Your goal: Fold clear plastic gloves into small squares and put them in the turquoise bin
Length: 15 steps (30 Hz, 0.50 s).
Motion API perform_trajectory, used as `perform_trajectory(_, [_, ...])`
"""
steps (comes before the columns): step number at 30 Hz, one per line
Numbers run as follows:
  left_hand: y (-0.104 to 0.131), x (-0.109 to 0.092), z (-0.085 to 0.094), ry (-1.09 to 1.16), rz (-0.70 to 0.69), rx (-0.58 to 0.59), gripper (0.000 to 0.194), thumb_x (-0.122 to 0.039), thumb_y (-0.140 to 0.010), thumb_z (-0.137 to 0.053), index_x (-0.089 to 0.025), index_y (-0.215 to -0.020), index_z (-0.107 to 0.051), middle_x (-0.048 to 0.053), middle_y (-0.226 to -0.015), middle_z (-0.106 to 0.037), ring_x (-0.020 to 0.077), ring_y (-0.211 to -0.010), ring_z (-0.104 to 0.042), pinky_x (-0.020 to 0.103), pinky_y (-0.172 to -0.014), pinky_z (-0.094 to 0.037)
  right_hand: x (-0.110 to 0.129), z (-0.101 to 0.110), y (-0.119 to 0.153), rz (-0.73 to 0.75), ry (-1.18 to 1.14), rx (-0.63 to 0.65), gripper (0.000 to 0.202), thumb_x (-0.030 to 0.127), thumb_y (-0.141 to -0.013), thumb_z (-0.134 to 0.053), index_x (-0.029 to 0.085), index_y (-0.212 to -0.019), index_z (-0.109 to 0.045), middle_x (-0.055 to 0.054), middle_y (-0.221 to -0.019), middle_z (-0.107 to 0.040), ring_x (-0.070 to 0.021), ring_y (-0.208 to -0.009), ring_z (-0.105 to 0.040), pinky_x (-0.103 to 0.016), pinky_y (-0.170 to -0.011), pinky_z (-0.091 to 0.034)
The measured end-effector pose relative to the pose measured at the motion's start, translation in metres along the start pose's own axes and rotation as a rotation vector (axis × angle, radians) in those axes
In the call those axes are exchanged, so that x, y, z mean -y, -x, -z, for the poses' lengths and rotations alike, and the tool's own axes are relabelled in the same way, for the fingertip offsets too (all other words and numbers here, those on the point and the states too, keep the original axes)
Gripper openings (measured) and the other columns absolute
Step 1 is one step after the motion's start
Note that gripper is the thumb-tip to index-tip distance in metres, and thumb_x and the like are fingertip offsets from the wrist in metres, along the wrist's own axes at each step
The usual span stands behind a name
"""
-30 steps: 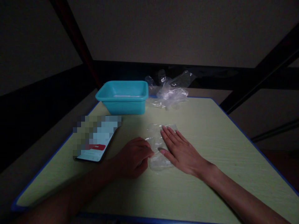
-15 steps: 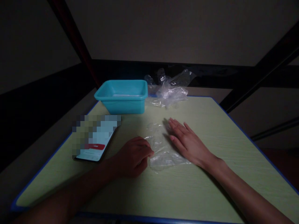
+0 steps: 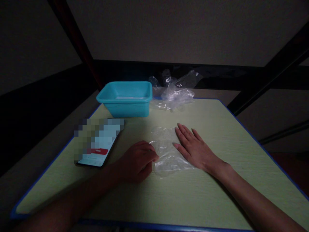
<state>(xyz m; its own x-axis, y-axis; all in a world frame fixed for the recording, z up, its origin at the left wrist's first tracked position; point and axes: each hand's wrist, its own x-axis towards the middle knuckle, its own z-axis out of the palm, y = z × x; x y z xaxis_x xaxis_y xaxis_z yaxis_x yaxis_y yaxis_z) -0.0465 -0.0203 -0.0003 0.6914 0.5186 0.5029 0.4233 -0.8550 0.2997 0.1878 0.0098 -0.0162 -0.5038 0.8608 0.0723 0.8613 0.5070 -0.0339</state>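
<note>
A clear disposable plastic glove [image 3: 166, 161] lies spread on the table between my hands, somewhat wrinkled. My left hand [image 3: 140, 161] is closed at its left side, thumb and forefinger pinching the edge. My right hand [image 3: 193, 145] rests flat with fingers stretched out, palm down over the glove's right side. The part of the glove beneath that palm is hidden. Beyond it, a crumpled heap of clear plastic gloves [image 3: 176, 93] sits at the table's far edge, with finger shapes sticking up.
To the left of the heap stands a turquoise plastic basin [image 3: 127, 109]. A phone [image 3: 100, 148] with its screen lit lies at the left, close to my left forearm. The pale table [image 3: 217, 199] has a blue edge, with dark panels and slanting bars around it.
My right hand has settled flatter onto the glove, its fingers now pressed down and slightly more spread. My left hand keeps its pinch in the same place.
</note>
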Motion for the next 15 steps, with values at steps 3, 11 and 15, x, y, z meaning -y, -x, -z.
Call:
perform_trajectory(3, [-0.0002,0.0000,0.0000,0.008,0.011,0.004,0.024,-0.008,-0.075,-0.039,-0.014,-0.082,-0.061,0.007,-0.073,-0.064,0.0160,-0.070,-0.058,0.032,-0.071,-0.049,-0.0001,-0.0012,0.0000,-0.006,-0.006,-0.011,0.066,0.051,-0.093,-0.015,0.006,-0.139,-0.031,-0.018,-0.147,-0.022,-0.0257,-0.136,-0.020,-0.050,-0.108,-0.020])
perform_trajectory(11, [-0.0015,0.0015,-0.0009,0.022,-0.017,-0.018,0.022,-0.007,-0.074,-0.039,-0.014,-0.081,-0.059,0.007,-0.071,-0.063,0.0156,-0.067,-0.057,0.030,-0.066,-0.048,0.0023,0.0020,-0.0004,-0.019,0.020,0.013,0.066,0.051,-0.093,-0.012,0.007,-0.139,-0.030,-0.016,-0.147,-0.022,-0.0250,-0.135,-0.019,-0.049,-0.108,-0.021])
perform_trajectory(15, [-0.0013,-0.0004,-0.0024,-0.001,-0.045,-0.056,0.022,-0.006,-0.074,-0.040,-0.014,-0.084,-0.057,0.007,-0.072,-0.062,0.0157,-0.068,-0.057,0.030,-0.066,-0.048,0.0035,0.0041,-0.0008,-0.026,0.027,0.043,0.066,0.050,-0.093,-0.014,0.006,-0.140,-0.029,-0.016,-0.147,-0.020,-0.0255,-0.136,-0.018,-0.049,-0.108,-0.021])
